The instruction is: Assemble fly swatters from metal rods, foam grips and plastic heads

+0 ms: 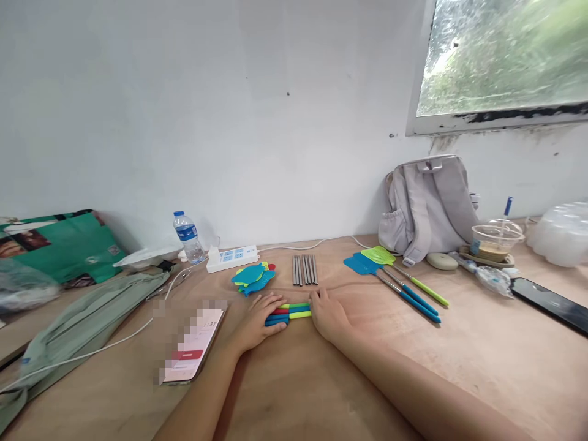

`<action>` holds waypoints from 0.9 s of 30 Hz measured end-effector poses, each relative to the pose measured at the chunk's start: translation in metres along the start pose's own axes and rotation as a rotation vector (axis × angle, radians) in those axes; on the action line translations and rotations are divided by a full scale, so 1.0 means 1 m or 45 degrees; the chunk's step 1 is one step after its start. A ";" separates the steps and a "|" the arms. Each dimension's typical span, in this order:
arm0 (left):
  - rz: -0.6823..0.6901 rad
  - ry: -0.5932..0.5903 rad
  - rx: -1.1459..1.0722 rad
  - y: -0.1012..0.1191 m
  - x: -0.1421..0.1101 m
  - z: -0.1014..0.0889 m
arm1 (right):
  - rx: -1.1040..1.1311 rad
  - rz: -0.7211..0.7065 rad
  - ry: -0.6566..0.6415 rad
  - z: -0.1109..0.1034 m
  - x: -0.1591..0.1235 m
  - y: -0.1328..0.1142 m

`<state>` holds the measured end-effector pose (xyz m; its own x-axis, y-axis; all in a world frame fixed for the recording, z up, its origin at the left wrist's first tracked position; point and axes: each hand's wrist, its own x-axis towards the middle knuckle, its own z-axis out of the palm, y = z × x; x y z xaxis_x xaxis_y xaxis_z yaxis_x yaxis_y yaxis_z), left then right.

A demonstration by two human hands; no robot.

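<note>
A bundle of coloured plastic handles (299, 315) in blue, green, yellow-green and red lies crosswise on the table in front of me. My left hand (260, 320) is closed around its left end, thumb along the near side and fingers over the far side. Around the right end curls my right hand (325, 312), hiding those tips. Behind the bundle, several metal rods (305, 270) lie side by side in two groups. To their left is a pile of blue, yellow-green and red fly swatter heads (253, 278). Three whole fly swatters (404, 288) rest to the right.
A phone (196, 344) lies left of my left forearm. Farther back stand a power strip (232, 258) and a water bottle (188, 237). A grey backpack (429, 205) leans on the wall at right, near a drink cup (496, 240) and a dark phone (549, 303). Grey-green cloth (87, 331) lies left.
</note>
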<state>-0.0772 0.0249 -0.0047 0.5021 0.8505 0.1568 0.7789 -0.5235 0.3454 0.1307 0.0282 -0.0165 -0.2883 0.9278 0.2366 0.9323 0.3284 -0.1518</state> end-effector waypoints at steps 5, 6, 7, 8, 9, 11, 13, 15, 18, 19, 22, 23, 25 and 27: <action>-0.048 0.025 -0.067 -0.006 -0.002 0.006 | 0.098 -0.036 0.025 -0.004 -0.005 0.005; -0.048 0.030 -0.073 -0.006 -0.003 0.007 | 0.142 -0.050 0.030 -0.004 -0.007 0.007; -0.048 0.033 -0.075 -0.006 -0.003 0.007 | 0.187 -0.062 0.035 -0.004 -0.008 0.008; -0.047 0.040 -0.075 -0.006 -0.003 0.007 | 0.228 -0.072 0.042 -0.004 -0.009 0.010; -0.047 0.046 -0.070 -0.005 -0.003 0.007 | 0.267 -0.080 0.048 -0.004 -0.011 0.011; -0.047 0.062 -0.044 -0.003 -0.004 0.005 | 0.348 -0.085 0.067 -0.005 -0.014 0.014; -0.037 0.075 -0.002 0.000 -0.005 0.003 | 0.417 -0.080 0.101 -0.008 -0.018 0.019; -0.017 0.083 0.049 0.002 -0.006 0.000 | 0.450 -0.103 0.151 -0.012 -0.022 0.028; 0.027 0.129 0.146 0.005 -0.008 -0.005 | 0.395 -0.160 0.234 -0.020 -0.025 0.054; 0.045 0.159 0.176 0.007 -0.008 -0.005 | 0.349 -0.146 0.256 -0.023 -0.026 0.066; 0.091 0.326 0.222 0.020 -0.004 -0.002 | 0.180 0.096 0.331 -0.033 -0.025 0.112; 0.098 0.401 0.221 0.026 -0.002 0.000 | 0.155 0.177 0.362 -0.037 -0.024 0.128; 0.095 0.544 0.215 0.043 0.005 0.008 | 0.119 0.329 0.422 -0.044 -0.024 0.161; 0.077 0.639 0.208 0.063 0.013 0.018 | 0.077 0.516 0.479 -0.048 -0.026 0.190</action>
<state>-0.0150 0.0025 0.0028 0.3378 0.7173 0.6095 0.8225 -0.5397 0.1793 0.3255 0.0574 -0.0052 0.1991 0.8584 0.4727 0.9348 -0.0216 -0.3544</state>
